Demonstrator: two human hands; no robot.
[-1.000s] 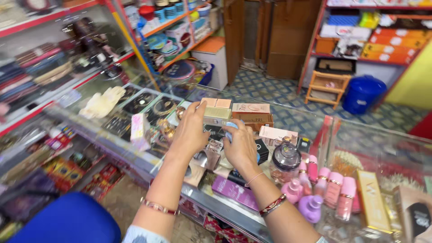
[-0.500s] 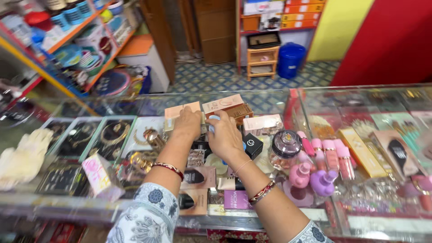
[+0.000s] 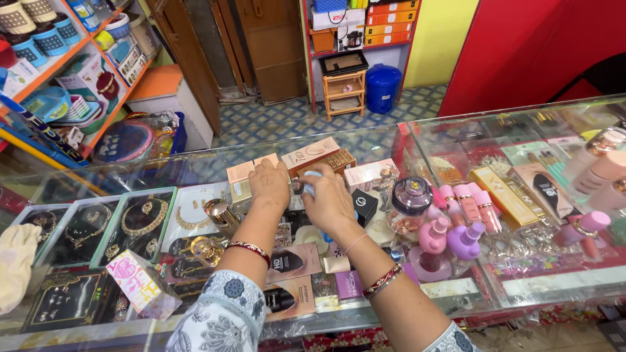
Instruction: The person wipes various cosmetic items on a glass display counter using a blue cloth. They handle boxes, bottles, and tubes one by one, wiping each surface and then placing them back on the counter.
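Observation:
Both my hands are down on the glass counter top [image 3: 195, 166], close together. My left hand [image 3: 268, 186] curls over the edge of a small beige box [image 3: 240, 184]. My right hand [image 3: 329, 203] is closed around a small light-blue object [image 3: 312, 175], most of it hidden by the fingers. Just beyond my fingers lie a peach carton [image 3: 314, 152] and a brown-gold box [image 3: 340, 160]. A pink box [image 3: 369, 175] and a small black box [image 3: 364, 206] sit to the right of my right hand.
A round glass perfume bottle [image 3: 409, 195], pink bottles [image 3: 456, 203] and a purple bottle [image 3: 465, 240] crowd the right. Necklace sets [image 3: 137, 225] lie under the glass at left, with a pink patterned box [image 3: 140, 285] and white cloth [image 3: 16, 264]. Behind: stocked shelves, a wooden stool [image 3: 344, 91], a blue bin [image 3: 381, 87].
My hands, which held a small box up above the counter, have come down onto the glass. The view has swung to the right along the counter.

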